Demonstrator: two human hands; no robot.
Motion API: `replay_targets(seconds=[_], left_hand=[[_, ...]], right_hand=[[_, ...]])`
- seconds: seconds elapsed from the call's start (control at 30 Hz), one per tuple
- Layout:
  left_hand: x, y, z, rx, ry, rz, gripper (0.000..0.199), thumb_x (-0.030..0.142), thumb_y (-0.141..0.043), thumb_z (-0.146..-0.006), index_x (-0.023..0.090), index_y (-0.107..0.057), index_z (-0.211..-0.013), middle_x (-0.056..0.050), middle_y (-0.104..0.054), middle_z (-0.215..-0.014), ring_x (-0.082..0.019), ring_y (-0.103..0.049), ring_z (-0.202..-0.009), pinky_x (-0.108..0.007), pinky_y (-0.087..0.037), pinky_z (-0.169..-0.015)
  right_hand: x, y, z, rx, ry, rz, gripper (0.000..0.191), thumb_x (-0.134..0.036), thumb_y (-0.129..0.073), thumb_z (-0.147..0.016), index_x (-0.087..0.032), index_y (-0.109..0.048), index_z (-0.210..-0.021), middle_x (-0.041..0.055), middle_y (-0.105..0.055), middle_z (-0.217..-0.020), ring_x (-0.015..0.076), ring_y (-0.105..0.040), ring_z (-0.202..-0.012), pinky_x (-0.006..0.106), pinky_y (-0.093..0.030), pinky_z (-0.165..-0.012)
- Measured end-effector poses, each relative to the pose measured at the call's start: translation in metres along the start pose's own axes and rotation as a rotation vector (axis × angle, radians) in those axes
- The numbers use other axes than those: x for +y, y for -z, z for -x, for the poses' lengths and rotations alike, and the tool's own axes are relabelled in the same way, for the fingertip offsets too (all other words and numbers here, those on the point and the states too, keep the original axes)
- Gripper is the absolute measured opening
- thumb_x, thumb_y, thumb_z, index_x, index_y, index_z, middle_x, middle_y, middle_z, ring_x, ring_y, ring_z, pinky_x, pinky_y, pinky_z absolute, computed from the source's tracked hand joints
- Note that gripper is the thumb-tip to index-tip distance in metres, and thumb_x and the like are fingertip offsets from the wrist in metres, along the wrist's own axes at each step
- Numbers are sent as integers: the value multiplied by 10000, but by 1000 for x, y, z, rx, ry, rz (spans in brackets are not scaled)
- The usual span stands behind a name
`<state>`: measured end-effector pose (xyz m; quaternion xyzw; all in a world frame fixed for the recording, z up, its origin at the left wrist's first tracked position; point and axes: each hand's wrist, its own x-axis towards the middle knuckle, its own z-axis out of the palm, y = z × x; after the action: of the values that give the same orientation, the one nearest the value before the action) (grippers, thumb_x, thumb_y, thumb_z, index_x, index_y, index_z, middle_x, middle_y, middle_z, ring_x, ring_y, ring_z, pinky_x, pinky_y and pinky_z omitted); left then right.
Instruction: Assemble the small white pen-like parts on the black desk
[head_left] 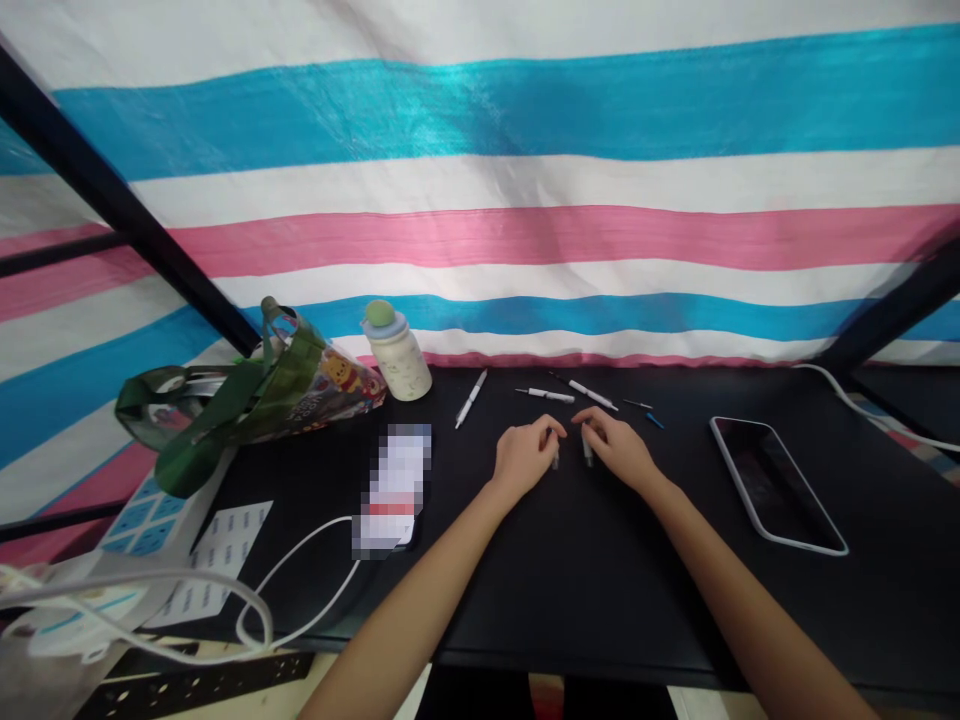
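Note:
Close together over the middle of the black table (585, 580), my two hands work with fingers curled. My left hand (525, 455) is closed on a small grey piece, mostly hidden by the fingers. In my right hand (621, 450) is a short pen part (587, 447), white with a grey lower end, pinched and pointing down. Just beyond my hands lie a white pen (551, 396) and another white pen (592, 394), both with thin dark tips. A third white pen (471, 400) rests farther left. To the right are a thin dark piece (637, 404) and a small blue piece (655, 420).
On the left are a lit phone (394, 485) with a white cable (296, 545), a cream bottle (403, 362), a green bag (300, 385), a paper sheet (225, 560) and a power strip (146, 515). Another phone (776, 485) lies right. Striped cloth (525, 240) hangs behind.

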<state>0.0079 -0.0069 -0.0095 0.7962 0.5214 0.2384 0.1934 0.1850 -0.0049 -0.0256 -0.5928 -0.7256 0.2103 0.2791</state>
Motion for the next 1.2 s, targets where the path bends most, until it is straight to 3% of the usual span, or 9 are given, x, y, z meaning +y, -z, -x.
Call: replay_targets(seconds=[0.17, 0.3, 0.43, 0.8, 0.97, 1.2], left_hand=[[-6, -1, -4, 97, 86, 191, 207, 272, -395, -857, 266, -589, -930, 54, -592, -645, -117, -553, -623, -216, -358, -573], [-7, -1, -5, 126, 33, 308, 199, 316, -421, -861, 241, -570, -969, 30, -642, -789, -127, -569, -739, -227, -404, -658], [-6, -3, -5, 75, -50, 349, 207, 343, -483, -839, 258, -566, -1008, 33, -646, -873, -125, -564, -786, -230, -416, -696], [-2, 0, -6, 164, -81, 363, 235, 286, -397, -887, 216, -600, -981, -18, -611, -958, -142, -550, -807, -248, -426, -727], [-4, 0, -7, 151, -51, 406, 251, 327, -396, -885, 195, -602, -942, -20, -625, -886, -139, -548, -742, -244, -421, -707], [-6, 1, -4, 102, 22, 347, 285, 407, -358, -896, 214, -567, -911, 44, -604, -676, -110, -549, -634, -210, -377, -613]], right_hand=[[7, -3, -5, 59, 30, -391, 253, -395, -417, -828, -187, -508, -942, -19, -524, -631, 123, -488, -544, 246, -394, -523], [2, -5, -7, 92, 29, -616, 273, -445, -482, -800, -186, -474, -886, 3, -550, -676, 125, -525, -578, 250, -425, -519], [-3, -4, -6, 75, 59, -694, 281, -444, -533, -778, -185, -475, -871, 20, -583, -717, 122, -540, -596, 266, -456, -556], [0, -3, -4, 38, 26, -445, 324, -489, -406, -839, -184, -515, -819, 24, -591, -735, 127, -553, -590, 258, -448, -576], [-6, 0, -2, 24, 89, -289, 366, -475, -348, -862, -187, -519, -715, 4, -559, -629, 124, -525, -560, 235, -406, -543], [-8, -1, -2, 69, 146, -278, 241, -431, -466, -814, -195, -505, -787, -6, -534, -639, 121, -501, -559, 233, -392, -534]])
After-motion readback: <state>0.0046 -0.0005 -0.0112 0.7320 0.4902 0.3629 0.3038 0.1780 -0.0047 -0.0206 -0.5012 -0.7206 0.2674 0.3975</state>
